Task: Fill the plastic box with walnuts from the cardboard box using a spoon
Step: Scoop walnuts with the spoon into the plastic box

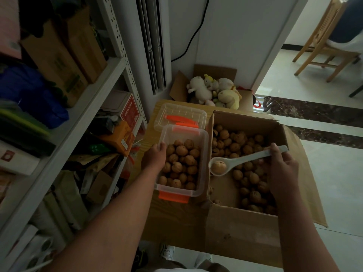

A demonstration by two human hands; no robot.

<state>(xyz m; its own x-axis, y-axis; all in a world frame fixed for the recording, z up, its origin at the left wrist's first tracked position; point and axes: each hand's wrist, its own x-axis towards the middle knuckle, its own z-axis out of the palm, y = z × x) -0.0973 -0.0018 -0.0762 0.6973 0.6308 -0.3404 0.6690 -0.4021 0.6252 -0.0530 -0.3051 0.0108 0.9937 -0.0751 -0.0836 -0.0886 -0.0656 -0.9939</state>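
Your left hand (pixel 155 156) grips the left wall of the clear plastic box with orange latches (pixel 204 154). The thumb is hooked over the rim and the fingers are closed on the wall, steadying it. That box already holds a good heap of brown walnuts (pixel 180 163), with some room left below the rim.

Just to the right of its right wall hangs the bowl of the white ceramic spoon (pixel 241 160), carrying a single walnut (pixel 218 167). The spoon's long axis runs from that bowl, low and left, up to the right to the handle. Your right hand (pixel 282 169) holds the handle near its end, fingers clamped round it. The bowl sits over the left edge of the open brown cardboard box (pixel 245 118), where the loose walnuts (pixel 245 179) lie.

So the load is beside the plastic box, not yet over it. The coming move looks like a short carry leftward across the right wall, then a tilt of the bowl. Keep the bowl level until it clears the wall, as a round nut could roll off between the boxes.
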